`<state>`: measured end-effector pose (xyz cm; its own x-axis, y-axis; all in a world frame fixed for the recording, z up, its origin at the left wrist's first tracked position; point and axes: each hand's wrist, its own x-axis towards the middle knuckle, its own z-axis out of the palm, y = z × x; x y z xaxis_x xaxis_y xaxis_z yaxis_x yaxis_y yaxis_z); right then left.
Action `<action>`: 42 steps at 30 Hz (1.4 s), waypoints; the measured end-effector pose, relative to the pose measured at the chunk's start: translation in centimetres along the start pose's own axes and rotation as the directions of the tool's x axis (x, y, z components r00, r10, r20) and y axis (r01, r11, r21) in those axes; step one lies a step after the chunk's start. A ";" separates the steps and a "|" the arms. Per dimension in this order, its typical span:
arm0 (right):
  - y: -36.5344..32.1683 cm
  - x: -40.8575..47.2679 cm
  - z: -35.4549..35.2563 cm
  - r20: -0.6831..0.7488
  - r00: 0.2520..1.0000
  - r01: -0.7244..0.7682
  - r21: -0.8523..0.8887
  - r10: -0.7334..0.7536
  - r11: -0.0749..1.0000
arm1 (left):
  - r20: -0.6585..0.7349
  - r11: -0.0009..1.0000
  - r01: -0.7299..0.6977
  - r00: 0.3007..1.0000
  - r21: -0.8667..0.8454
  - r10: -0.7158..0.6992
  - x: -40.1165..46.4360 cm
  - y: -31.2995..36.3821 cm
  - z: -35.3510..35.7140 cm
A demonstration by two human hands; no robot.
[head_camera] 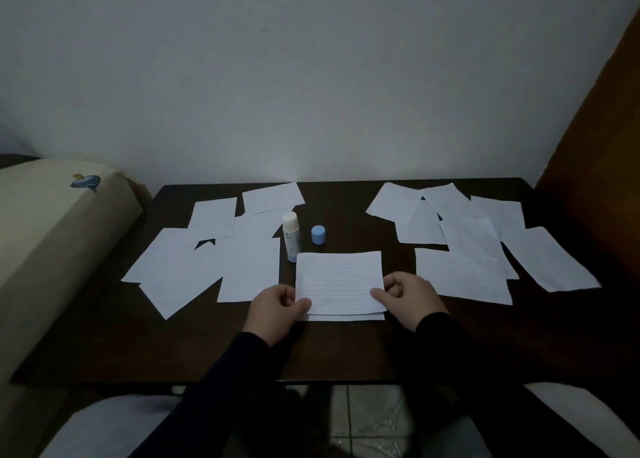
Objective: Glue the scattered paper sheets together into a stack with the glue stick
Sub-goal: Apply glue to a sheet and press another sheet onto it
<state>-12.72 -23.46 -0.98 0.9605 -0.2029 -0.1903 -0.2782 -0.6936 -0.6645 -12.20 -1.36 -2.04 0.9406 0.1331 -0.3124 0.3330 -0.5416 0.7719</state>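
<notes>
Dark wooden table [104,346], matte, rectangular, pushed against a plain pale wall [311,76]. Light is dim.

Lined sheet [337,281]: thin white paper, roughly square, faint ruled lines, slightly wavy surface. It sits at the near centre of the table, on top of another sheet [346,317] whose near edge shows just below it, the 2 slightly offset.

Left hand [277,307]: thumb on top of the lined sheet's near-left corner, fingers curled, pinching it. Right hand [408,294]: thumb on the near-right corner, fingers curled, pinching likewise. Dark sleeves on both arms.

Glue stick [290,235]: white plastic cylinder, upright, uncapped, just behind the sheet's far-left corner. Its cap [318,234]: small, light blue, round, standing just to the right of the stick.

Loose sheets overlap in 2 scattered groups: left group [207,263], right group [485,246].

Cream cushion [52,232], soft fabric, small blue print, at the table's left.
</notes>
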 end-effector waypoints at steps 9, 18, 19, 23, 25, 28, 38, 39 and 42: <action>-0.2 0.3 0.4 0.025 0.998 -0.059 -0.094 0.061 0.994 | -0.039 0.995 -0.013 0.999 0.101 0.017 0.9 -0.5 0.2; 0.1 0.6 1.2 0.008 0.997 -0.073 -0.165 0.075 0.984 | -0.042 0.990 -0.010 0.999 0.144 0.016 0.8 -0.4 0.4; 0.2 0.6 1.2 0.005 0.997 -0.069 -0.180 0.071 0.981 | -0.042 0.987 -0.010 0.999 0.160 0.017 0.8 -0.3 0.4; 0.0 0.5 1.2 -0.028 0.999 -0.047 -0.328 0.040 0.943 | -0.052 0.978 -0.002 0.999 0.208 0.013 0.6 0.2 -0.1; -0.2 0.6 1.1 -0.069 0.997 0.005 -0.413 -0.036 0.911 | -0.063 0.974 -0.012 0.998 0.228 0.027 0.6 0.7 -0.3; -0.8 0.5 1.2 -0.059 0.970 0.188 -0.430 -0.236 0.883 | -0.126 0.903 -0.159 0.966 0.400 0.226 0.3 1.6 0.3; -1.1 1.5 4.4 0.336 0.910 0.399 -0.555 -0.242 0.730 | 0.327 0.509 -0.507 0.854 0.696 0.404 2.2 1.5 4.7; -0.9 1.7 4.3 0.340 0.910 0.399 -0.569 -0.237 0.719 | 0.330 0.499 -0.506 0.855 0.704 0.401 2.4 1.5 4.7; -0.7 1.8 4.6 0.334 0.916 0.387 -0.582 -0.224 0.715 | 0.318 0.534 -0.482 0.872 0.695 0.373 2.8 1.2 4.7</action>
<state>-10.74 -20.20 -4.16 0.9428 0.1999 -0.2667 0.1709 -0.9769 -0.1281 -9.45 -5.55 -4.56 0.9229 -0.3497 -0.1609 -0.3214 -0.9301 0.1779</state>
